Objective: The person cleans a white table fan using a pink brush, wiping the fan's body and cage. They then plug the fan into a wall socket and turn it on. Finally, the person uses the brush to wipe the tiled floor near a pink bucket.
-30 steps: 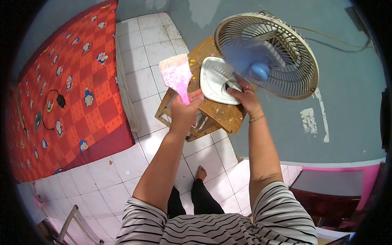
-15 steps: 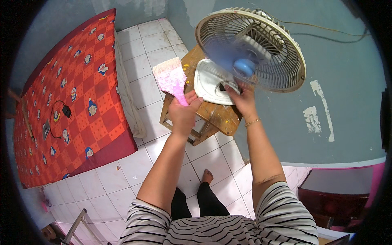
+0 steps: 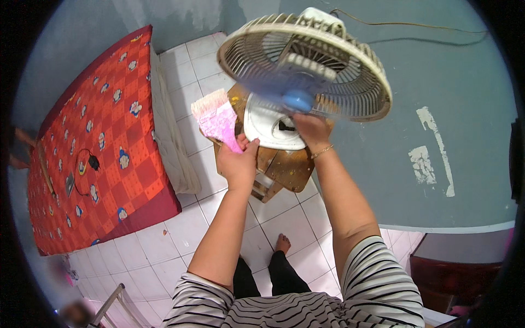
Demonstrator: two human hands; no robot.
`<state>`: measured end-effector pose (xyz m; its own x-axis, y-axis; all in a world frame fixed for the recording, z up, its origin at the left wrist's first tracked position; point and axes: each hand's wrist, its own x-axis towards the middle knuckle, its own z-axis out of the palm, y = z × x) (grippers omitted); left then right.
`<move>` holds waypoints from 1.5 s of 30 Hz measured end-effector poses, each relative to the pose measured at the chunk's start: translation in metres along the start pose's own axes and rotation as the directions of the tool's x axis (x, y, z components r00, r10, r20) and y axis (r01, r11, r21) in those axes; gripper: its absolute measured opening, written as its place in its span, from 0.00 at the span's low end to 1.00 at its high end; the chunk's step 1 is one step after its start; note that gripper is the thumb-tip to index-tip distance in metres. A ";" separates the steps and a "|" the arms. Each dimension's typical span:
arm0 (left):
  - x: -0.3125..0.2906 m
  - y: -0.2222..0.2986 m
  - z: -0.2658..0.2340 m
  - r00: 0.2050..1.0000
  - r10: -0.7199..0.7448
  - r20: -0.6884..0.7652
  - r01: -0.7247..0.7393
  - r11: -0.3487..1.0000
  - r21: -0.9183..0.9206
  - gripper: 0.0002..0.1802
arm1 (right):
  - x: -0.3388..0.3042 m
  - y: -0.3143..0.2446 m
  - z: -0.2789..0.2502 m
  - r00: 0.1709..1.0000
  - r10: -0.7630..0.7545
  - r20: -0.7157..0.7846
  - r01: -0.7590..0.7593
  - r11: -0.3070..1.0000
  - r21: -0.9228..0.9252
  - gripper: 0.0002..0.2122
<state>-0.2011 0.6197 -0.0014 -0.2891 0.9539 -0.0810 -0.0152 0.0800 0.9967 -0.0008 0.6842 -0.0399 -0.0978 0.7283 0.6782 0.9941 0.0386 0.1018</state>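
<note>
Head view: both forearms [image 3: 216, 235] stretched far, left hand [image 3: 238, 164] curled closed on pink brush [image 3: 220, 121] handle, right hand [image 3: 311, 132] at white fan base [image 3: 265, 123], partly hidden, grip unclear.

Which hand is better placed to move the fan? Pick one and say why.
Probably the right hand: it is at the fan, by its white base, while the left hand holds the pink brush.

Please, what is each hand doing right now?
Left hand: closed, holding the pink brush.
Right hand: at the fan, fingers partly hidden; its grip cannot be told.
</note>
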 end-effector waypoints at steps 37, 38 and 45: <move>0.040 -0.002 0.033 0.997 -0.079 0.025 0.081 0.992 -0.102 0.12 | 0.001 0.022 -0.007 0.908 0.222 0.354 -0.414 0.590 0.693 0.33; 0.039 -0.003 0.024 0.996 -0.090 0.024 0.092 0.989 -0.119 0.12 | 0.001 0.016 -0.009 0.948 0.139 0.288 -0.250 0.884 0.395 0.34; 0.032 0.002 0.016 0.995 -0.074 -0.068 0.062 0.985 -0.160 0.12 | -0.005 0.013 -0.005 0.894 0.155 0.420 -0.287 0.919 0.271 0.33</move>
<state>-0.1954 0.6552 -0.0024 -0.3518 0.9234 -0.1534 -0.1861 0.0916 0.9782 0.0126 0.6771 -0.0384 0.0872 0.9445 0.3169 0.9544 0.0119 -0.2983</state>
